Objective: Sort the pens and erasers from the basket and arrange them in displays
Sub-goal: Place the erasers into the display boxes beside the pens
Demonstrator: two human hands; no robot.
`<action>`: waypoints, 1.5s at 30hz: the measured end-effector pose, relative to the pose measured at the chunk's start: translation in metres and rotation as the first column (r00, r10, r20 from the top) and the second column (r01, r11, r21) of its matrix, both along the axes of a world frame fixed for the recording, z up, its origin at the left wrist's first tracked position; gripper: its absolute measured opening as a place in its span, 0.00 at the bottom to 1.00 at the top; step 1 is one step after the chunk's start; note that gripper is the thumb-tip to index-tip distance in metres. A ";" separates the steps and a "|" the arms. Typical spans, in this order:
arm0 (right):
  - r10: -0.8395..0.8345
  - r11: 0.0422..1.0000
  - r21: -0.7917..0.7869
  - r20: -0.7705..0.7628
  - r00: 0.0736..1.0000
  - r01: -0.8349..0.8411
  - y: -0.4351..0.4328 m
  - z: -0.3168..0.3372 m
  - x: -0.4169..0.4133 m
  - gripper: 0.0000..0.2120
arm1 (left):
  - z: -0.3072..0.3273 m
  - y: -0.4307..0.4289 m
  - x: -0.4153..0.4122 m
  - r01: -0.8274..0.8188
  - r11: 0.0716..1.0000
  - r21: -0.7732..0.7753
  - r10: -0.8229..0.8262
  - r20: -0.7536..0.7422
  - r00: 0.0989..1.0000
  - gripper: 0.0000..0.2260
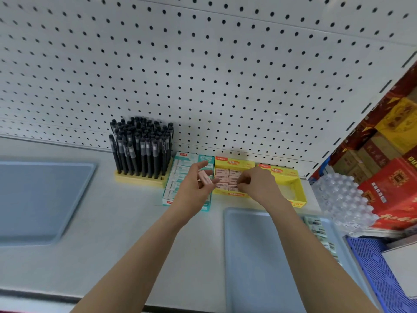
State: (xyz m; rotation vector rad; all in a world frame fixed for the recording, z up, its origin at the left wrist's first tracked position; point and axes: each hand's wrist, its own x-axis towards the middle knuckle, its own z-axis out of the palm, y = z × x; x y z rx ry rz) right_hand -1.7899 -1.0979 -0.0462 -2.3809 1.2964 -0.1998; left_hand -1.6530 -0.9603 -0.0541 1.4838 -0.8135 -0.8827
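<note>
Well, at six o'clock the blue tray (248, 256) lay nearly bare. The left hand (191, 190) pinched a pink eraser (205, 180), its long axis running ten to four, just nine o'clock of the half-filled yellow box (234, 164). The right hand (257, 185) curled inside it, grip unclear. The pen stand (140, 178) at ten looked full.

Blue basket (365, 258) runs off the bottom-right corner.

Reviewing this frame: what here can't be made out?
1. Head view: whether the right hand grips anything in the left yellow box; its own fingers hide it.
2. Head view: blue basket contents, cut off by the frame's right edge.
3. Head view: print on the teal box, blurred and partly behind the left hand.
</note>
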 end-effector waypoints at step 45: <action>0.008 0.997 -0.072 0.262 0.965 0.011 -0.004 -0.022 0.035 0.10 | -0.041 -0.019 0.012 0.081 0.995 -0.062 0.025 0.916 0.401 0.09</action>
